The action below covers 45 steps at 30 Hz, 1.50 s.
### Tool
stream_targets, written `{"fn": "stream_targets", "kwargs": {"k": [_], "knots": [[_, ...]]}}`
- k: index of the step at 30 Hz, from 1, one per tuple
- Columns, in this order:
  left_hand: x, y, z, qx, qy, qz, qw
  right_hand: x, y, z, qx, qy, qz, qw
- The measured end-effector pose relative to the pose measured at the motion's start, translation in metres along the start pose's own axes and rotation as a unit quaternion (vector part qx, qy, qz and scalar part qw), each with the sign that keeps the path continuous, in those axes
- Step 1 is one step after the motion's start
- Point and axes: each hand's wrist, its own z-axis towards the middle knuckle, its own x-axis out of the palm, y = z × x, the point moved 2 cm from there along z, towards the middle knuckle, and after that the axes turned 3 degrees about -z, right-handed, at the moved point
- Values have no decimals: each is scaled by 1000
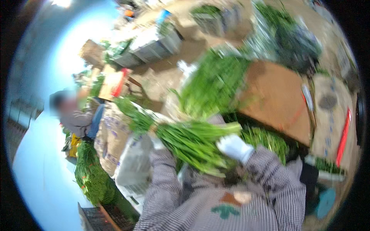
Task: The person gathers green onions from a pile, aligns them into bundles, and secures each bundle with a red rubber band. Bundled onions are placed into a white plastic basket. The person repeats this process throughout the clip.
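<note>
A bundle of long green vegetables [190, 138] with pale stem ends lies across the front of my body, its leafy tips to the left. My left hand [157, 143], in a white glove and largely hidden by the leaves, grips the bundle near its leafy part. At the stem ends is my right hand [234, 147], also white-gloved and touching the stems; blur hides how its fingers close. Beyond the bundle, a heap of similar greens [214, 83] is spread beside a brown board-like surface [274, 98]. More cut greens [266, 141] lie below that surface's near edge.
A white plastic crate [134, 164] stands left of my left arm, near a woven sack [111, 135]. Another person [76, 118] sits at far left. Tied green bunches [92, 176] lie nearby. Grey crates [150, 49] line the back; a red strip [344, 137] lies at right.
</note>
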Motion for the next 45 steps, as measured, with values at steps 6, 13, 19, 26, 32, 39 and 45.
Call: {"fn": "stream_targets", "kwargs": {"k": [6, 13, 19, 26, 32, 39, 45], "knots": [[-6, -4, -8, 26, -28, -74, 997, -46, -20, 2, 0, 21, 46, 999], [-16, -8, -1, 4, -36, -77, 996, -107, -35, -121, 322, 116, 518, 784], [-5, -5, -10, -16, -55, -86, 995, -61, -1, -105, 253, -1, 221, 942], [52, -52, -10, 101, -99, 300, 943, -36, 15, -38, 223, -122, 209, 944], [-22, -6, 16, 59, -97, 138, 984, -30, -87, -67, 456, -132, 505, 721], [-26, -12, 7, 34, -99, 52, 993, -77, -43, -68, 273, -215, 491, 799], [-9, -15, 12, -1, -118, 103, 988, -25, -10, -26, 160, -27, 58, 985]]}}
